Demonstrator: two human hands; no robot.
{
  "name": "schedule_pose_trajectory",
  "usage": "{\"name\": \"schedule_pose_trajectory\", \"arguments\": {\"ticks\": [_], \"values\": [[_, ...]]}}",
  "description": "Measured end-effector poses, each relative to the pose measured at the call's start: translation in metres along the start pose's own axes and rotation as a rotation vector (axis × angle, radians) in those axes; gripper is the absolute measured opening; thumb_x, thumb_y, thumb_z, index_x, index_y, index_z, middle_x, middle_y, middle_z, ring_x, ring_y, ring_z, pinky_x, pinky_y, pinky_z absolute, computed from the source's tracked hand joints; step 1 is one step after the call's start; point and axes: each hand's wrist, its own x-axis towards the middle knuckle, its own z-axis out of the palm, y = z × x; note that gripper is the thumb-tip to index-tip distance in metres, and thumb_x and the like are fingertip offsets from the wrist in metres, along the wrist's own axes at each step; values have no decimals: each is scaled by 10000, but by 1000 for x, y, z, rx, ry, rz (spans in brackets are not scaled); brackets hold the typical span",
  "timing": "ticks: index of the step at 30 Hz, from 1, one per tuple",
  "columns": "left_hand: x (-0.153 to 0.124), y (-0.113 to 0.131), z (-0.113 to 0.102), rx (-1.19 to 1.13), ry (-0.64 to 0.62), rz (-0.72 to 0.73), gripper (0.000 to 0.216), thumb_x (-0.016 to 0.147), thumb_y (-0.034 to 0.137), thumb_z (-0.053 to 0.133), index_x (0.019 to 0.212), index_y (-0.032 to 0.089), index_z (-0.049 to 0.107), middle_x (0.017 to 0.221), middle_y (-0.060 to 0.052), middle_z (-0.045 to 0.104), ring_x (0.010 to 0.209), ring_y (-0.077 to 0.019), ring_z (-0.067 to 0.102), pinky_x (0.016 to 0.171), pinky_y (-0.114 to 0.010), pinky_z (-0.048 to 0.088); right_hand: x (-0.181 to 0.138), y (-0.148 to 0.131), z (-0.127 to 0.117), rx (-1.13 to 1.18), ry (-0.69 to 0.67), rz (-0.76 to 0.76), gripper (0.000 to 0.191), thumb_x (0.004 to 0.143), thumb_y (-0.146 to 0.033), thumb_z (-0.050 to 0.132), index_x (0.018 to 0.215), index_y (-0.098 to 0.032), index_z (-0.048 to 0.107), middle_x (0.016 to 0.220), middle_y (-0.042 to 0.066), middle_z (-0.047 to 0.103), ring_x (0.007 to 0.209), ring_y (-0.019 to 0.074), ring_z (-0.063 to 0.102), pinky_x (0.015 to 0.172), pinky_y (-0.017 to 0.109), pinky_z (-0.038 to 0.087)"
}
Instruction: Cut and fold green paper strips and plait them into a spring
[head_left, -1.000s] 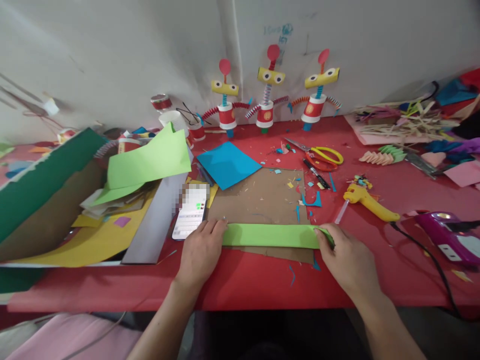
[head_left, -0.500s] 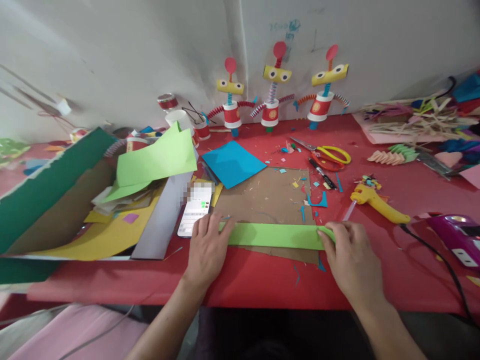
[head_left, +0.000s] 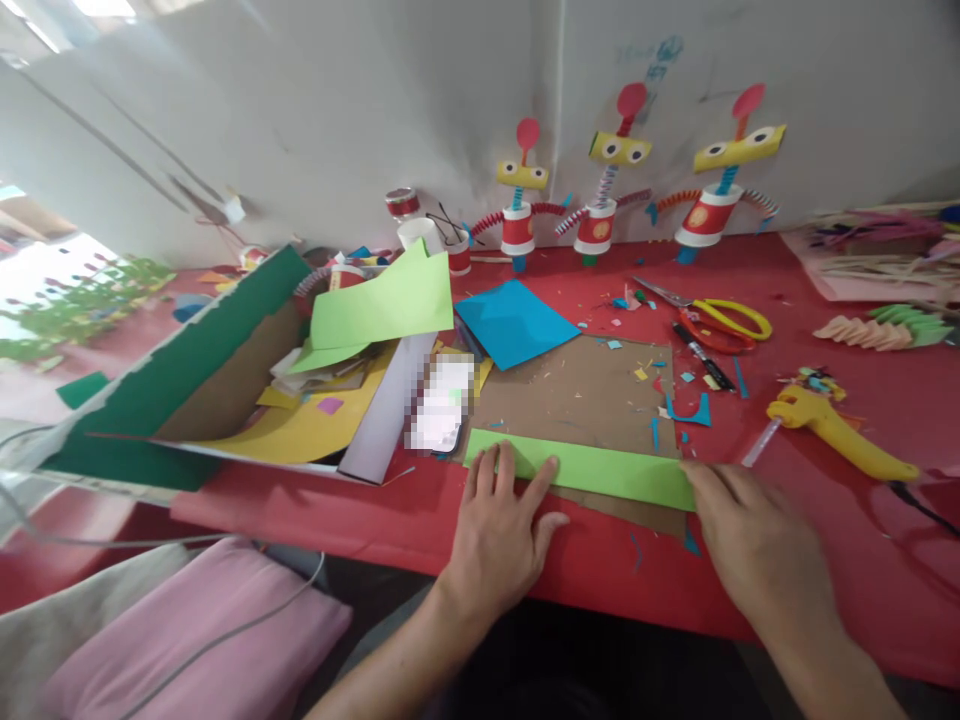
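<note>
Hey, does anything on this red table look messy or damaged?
Yes, mildly. Paper scraps lie scattered over the brown cardboard and around it. The box at the left looks damaged: its green covering ends raggedly above bare brown card, as if torn. The green strip under the left hand shows no visible damage.

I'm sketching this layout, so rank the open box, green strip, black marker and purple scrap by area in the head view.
1. Open box
2. Green strip, partly covered by the left hand
3. Black marker
4. Purple scrap
</note>
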Motion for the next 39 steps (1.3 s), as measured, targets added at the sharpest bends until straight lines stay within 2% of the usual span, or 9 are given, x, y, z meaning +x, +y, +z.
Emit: {"name": "schedule_pose_trajectory", "arguments": {"ticks": [4, 8, 15, 20, 25, 29, 33, 36, 39], "values": [[-3, 0, 4, -35, 2, -26, 533, 831, 481, 423, 1319, 269, 403, 1287, -157, 412, 1192, -346, 358, 934, -559, 350, -1, -12, -3, -6, -44, 51, 263, 819, -130, 431, 1032, -123, 586, 924, 128, 612, 826, 265, 562, 704, 382, 434], [-1, -1, 5, -23, 7, -30, 519, 838, 455, 426, 1327, 282, 399, 1307, -138, 404, 1204, -334, 351, 954, -544, 345, -1, -51, -11, 61, -52, 95, 410, 860, -345, 463, 1187, -108, 531, 1187, 181, 530, 1131, 349, 445, 921, 484, 368], [-1, -3, 10, 19, 2, -11, 523, 836, 442, 439, 1336, 295, 394, 1345, -139, 372, 1231, -346, 327, 964, -535, 347, 3, -94, -18, 132, -211, 95, 493, 862, -466, 409, 1342, -357, 370, 1402, 87, 382, 1257, 431, 299, 949, 661, 239], [-1, -4, 11, 27, 5, -5, 575, 818, 484, 452, 1353, 291, 368, 1410, -145, 302, 1258, -367, 299, 953, -534, 359, -1, -80, -17, 153, -243, 73, 509, 881, -451, 380, 1370, -315, 335, 1428, 109, 346, 1299, 383, 274, 992, 618, 236], [-1, -4, 13, 31, 12, -9, 603, 812, 488, 462, 1365, 276, 348, 1462, -136, 231, 1283, -378, 269, 973, -539, 331, -14, -46, -12, 157, -264, 70, 529, 893, -432, 371, 1378, -225, 337, 1450, 124, 298, 1320, 283, 283, 1028, 453, 305], [-4, -4, 13, 29, 0, -12, 607, 813, 488, 459, 1366, 264, 347, 1464, -132, 238, 1287, -377, 260, 969, -535, 329, -27, -22, -10, 110, -251, 149, 538, 910, -415, 317, 1375, -144, 337, 1429, 126, 333, 1309, 257, 311, 1050, 464, 262], [7, -2, -1, 59, -39, -17, 515, 837, 468, 424, 1311, 265, 432, 1385, -138, 377, 1227, -354, 346, 925, -504, 361, -31, -16, -11, 93, -242, 185, 523, 920, -395, 274, 1362, -127, 354, 1407, 99, 373, 1310, 252, 311, 1056, 494, 225], [32, 1, -16, 65, -130, -3, 343, 879, 368, 376, 1095, 224, 601, 1143, -122, 580, 1059, -294, 481, 872, -447, 383, -29, -19, -10, 89, -240, 202, 509, 917, -376, 278, 1347, -123, 381, 1407, 92, 375, 1311, 257, 307, 1055, 493, 225], [63, 2, -25, 56, -232, 35, 207, 817, 271, 508, 965, 164, 605, 959, -121, 618, 978, -285, 501, 823, -410, 384, -29, -20, -9, 85, -217, 206, 496, 917, -358, 283, 1340, -125, 391, 1402, 83, 386, 1306, 248, 318, 1058, 482, 232]]}}
